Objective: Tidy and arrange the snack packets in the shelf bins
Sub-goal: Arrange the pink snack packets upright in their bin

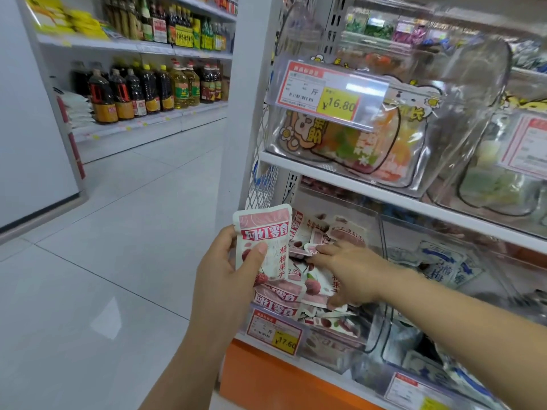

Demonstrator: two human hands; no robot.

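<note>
Left hand (225, 270): raised in front of the shelf unit, thumb laid across the face of one snack packet (263, 241) and the fingers curled behind it, so the packet stands upright just outside the bin. The packet is a flat, glossy pouch, white with a pink band, red lettering and printed red berries; its top corners are rounded.

Right hand (346, 270): palm down, forearm stretched in from the right, fingers straight and spread over the heap of packets (278, 300), thumb lower at the near edge. The fingertips lie among the pouches, and it is hard to tell which one they touch.

The heap fills a clear plastic bin (331, 347) on the lower shelf, the pouches lying at all angles. A red and yellow price tag (273, 332) hangs on the bin's front. Beside it on the right, a second clear bin holds blue and white packets (447, 267), partly hidden by the right arm.

Above, a white shelf board (384, 193) carries rounded clear tubs with cartoon stickers (299, 134) and a larger price tag (328, 90); their contents are blurred by glare.

Beyond, across a pale tiled floor (103, 232), stand rows of dark and yellow bottles (148, 87).
</note>
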